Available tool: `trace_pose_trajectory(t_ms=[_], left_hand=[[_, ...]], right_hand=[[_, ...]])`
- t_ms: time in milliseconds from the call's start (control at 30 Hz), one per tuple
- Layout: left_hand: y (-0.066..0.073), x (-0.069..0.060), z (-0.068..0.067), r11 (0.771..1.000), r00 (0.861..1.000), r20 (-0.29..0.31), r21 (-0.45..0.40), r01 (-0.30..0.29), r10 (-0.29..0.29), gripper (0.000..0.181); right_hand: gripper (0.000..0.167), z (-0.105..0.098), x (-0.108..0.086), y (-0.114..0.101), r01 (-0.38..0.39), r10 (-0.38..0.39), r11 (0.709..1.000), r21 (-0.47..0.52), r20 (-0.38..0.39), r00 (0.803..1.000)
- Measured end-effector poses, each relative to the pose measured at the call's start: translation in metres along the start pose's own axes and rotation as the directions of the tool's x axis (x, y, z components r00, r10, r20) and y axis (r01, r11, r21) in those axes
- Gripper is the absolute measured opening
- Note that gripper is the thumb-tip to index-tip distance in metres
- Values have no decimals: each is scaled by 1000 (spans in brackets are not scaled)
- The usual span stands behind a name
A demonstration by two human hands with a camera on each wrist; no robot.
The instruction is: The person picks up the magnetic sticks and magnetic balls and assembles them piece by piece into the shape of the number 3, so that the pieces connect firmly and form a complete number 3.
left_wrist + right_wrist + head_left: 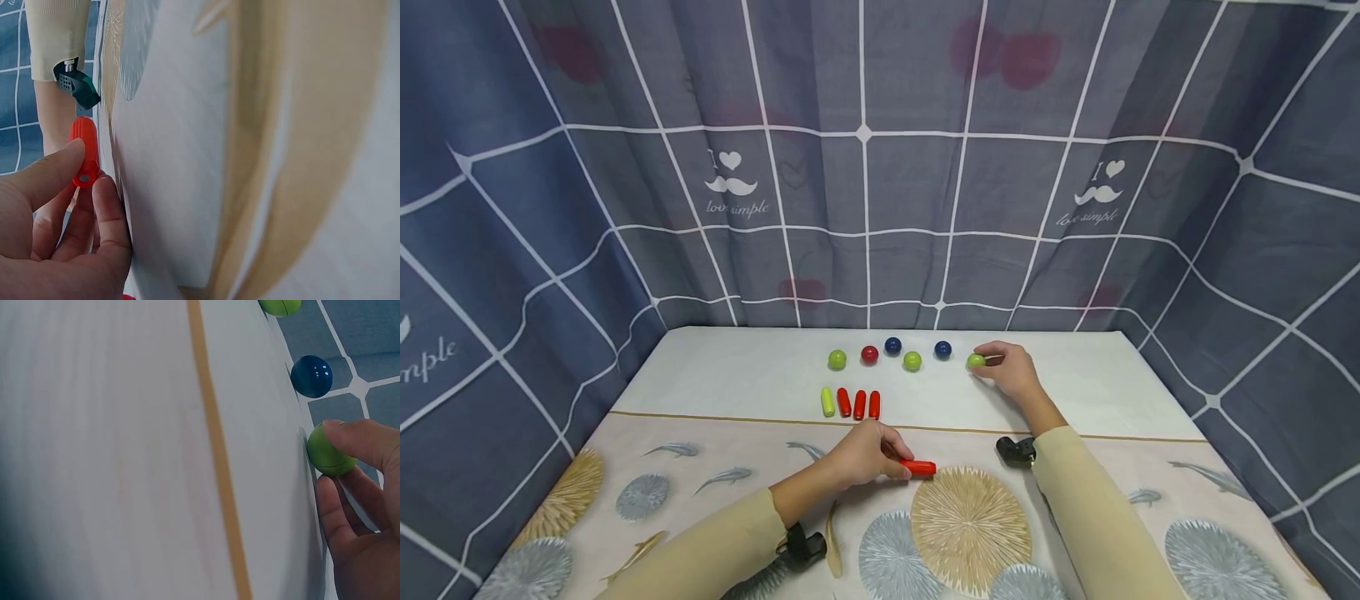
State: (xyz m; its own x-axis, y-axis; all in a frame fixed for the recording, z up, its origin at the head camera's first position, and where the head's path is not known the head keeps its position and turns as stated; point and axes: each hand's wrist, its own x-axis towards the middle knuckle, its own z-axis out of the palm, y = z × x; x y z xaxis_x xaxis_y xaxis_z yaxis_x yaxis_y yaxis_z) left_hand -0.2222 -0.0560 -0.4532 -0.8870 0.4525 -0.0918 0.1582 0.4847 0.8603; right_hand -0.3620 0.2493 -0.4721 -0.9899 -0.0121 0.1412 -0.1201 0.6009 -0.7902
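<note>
We're pinching a red, plastic-looking rod (89, 139) in our left grip (872, 454), a glossy green ball (325, 456) in our right grip (1011, 369).

Balls (912, 361) are blocking the way along the table's (737, 367) far edge, the curtain (820, 192) standing behind; a narrow lane is running between balls and sticks (859, 405) toward the left edge.

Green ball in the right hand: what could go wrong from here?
The green ball is pinched between thumb and fingertips of the right hand; being round, it could slip and roll.
The dark blue ball sits close beside that hand, so a sideways move might knock it.
The left hand pinches the red piece near one end, so it could tip or drop if the grip loosens.
</note>
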Motion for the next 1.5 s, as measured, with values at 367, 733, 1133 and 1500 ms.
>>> trace_pose_trajectory(t_ms=[367,733,1133,1500], left_hand=[[0,-1,1,1000,1000,14,11,-4,4,15],[-2,-2,2,1000,1000,13,7,-19,19,15],[-2,-1,1,1000,1000,12,3,7,-7,16],[-3,1,2,1000,1000,-5,14,14,-14,16]], right_hand=[[41,0,-9,1,-8,8,1000,-17,18,1000],[44,-5,-31,-2,24,-25,1000,6,97,995],[43,-5,-70,-17,9,-25,997,81,197,980],[38,-2,-113,-29,51,-103,986,159,336,936]])
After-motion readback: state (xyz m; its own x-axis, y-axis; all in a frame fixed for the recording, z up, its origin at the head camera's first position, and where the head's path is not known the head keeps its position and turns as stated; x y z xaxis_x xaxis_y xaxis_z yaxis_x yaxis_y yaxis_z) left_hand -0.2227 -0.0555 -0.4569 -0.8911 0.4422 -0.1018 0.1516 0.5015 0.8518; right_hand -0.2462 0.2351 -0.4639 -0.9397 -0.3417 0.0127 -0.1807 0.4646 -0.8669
